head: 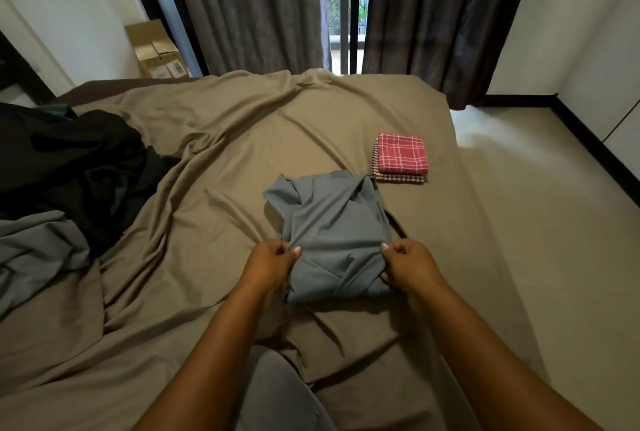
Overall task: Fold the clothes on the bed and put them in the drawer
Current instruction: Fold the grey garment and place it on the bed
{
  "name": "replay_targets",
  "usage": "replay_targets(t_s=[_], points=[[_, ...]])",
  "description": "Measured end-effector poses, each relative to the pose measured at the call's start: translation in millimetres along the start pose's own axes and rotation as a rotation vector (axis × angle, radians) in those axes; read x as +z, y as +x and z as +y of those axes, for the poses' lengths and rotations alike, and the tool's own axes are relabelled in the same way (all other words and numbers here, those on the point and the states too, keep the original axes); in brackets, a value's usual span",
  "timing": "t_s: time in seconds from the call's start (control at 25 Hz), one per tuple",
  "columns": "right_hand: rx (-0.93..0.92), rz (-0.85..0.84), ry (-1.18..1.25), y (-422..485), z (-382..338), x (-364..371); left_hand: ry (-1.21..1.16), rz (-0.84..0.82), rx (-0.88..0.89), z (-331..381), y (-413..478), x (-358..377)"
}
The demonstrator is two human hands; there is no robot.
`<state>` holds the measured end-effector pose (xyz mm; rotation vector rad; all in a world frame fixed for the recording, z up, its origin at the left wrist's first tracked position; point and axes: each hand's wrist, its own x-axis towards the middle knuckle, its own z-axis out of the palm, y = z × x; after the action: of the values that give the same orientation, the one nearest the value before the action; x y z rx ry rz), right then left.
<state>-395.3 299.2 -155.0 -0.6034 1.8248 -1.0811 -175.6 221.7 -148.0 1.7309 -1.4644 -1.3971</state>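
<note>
A: Status, left to right?
B: Far left of the bed [214,140]: dark pile of clothes [79,160], unfolded, with a grey-blue piece [38,243] below it. Centre: grey-blue garment [332,223], half folded, lying on the bed towards the near edge.
A: Hands?
B: Both clamped on it: left hand [273,262] pinches the near-left edge, thumb on top; right hand [407,262] pinches the near-right edge. Hands apart, the garment's width between them.
A: Handling?
B: Thin, limp, probably light and a bit slick. No stiffness, so folds likely slump if it's lifted by one corner. Best hold: both near corners, or flat palms under the bundle for carrying.
A: Right side?
B: A stack of folded checked cloths [401,157], red on top, just beyond the garment's far-right corner. No drawer in view.
</note>
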Motion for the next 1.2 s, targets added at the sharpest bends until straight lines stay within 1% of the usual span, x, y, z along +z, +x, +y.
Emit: replay_targets(t_s=[0.08, 0.2, 0.24, 0.32, 0.4, 0.44, 0.48, 0.52, 0.6, 0.64, 0.72, 0.76, 0.88, 0.92, 1.0, 1.08, 1.12, 1.16, 1.2], points=[[-0.026, 0.077, 0.013, -7.9, 3.4, -7.1, -0.033, 0.041, 0.021, -2.6, -4.9, -3.5], [-0.098, 0.129, -0.017, -18.2, 11.1, -9.5, 0.048, 0.087, 0.054, -1.2, -17.8, 2.8], [-0.108, 0.116, -0.059, -20.6, 14.6, -10.1, 0.049, 0.074, 0.031, -1.2, -22.0, 3.1], [-0.106, 0.039, -0.161, -26.2, 23.0, -8.3, 0.016, -0.021, -0.041, -5.6, -31.5, 2.8], [-0.070, -0.042, -0.250, -31.3, 33.8, -1.2, 0.095, -0.108, -0.074, -13.4, -38.5, 3.1], [-0.060, -0.050, -0.284, -32.7, 38.0, 1.9, 0.125, -0.113, -0.064, -15.1, -42.3, 3.8], [-0.064, -0.032, -0.306, -34.0, 39.8, 2.6, 0.102, -0.095, -0.052, -17.2, -43.3, 3.5], [-0.089, 0.003, -0.296, -35.0, 39.1, 0.8, 0.019, -0.062, -0.038, -16.6, -44.5, 1.7], [-0.169, 0.082, -0.195, -34.9, 34.5, -6.5, -0.115, 0.003, 0.043, -15.3, -41.6, -6.8], [-0.214, 0.120, -0.158, -35.7, 30.4, -11.3, -0.111, 0.040, 0.099, -14.6, -40.7, -10.8], [-0.282, 0.168, -0.181, -38.2, 26.3, -16.9, -0.045, 0.095, 0.172, -18.9, -41.1, -12.5], [-0.294, 0.159, -0.218, -38.4, 26.2, -17.6, -0.003, 0.107, 0.177, -21.2, -41.0, -11.1], [-0.190, 0.047, -0.467, -33.1, 38.1, -19.6, 0.260, 0.034, 0.085, -27.6, -42.5, -4.4], [-0.177, 0.044, -0.518, -31.2, 44.1, -21.5, 0.336, 0.001, 0.048, -31.1, -43.4, -2.8], [-0.180, 0.071, -0.482, -28.8, 48.3, -24.3, 0.407, 0.006, 0.020, -29.9, -45.3, -1.8], [-0.207, 0.069, -0.407, -31.0, 42.1, -22.3, 0.462, 0.100, 0.054, -23.6, -48.7, -0.7], [-0.218, 0.042, -0.383, -30.9, 37.6, -20.2, 0.479, 0.154, 0.076, -20.6, -46.5, 0.4], [-0.213, 0.002, -0.346, -30.0, 31.8, -17.1, 0.462, 0.174, 0.074, -16.2, -42.4, 1.6], [-0.185, -0.038, -0.295, -29.5, 25.1, -13.5, 0.373, 0.156, 0.057, -12.5, -37.8, 3.0]])
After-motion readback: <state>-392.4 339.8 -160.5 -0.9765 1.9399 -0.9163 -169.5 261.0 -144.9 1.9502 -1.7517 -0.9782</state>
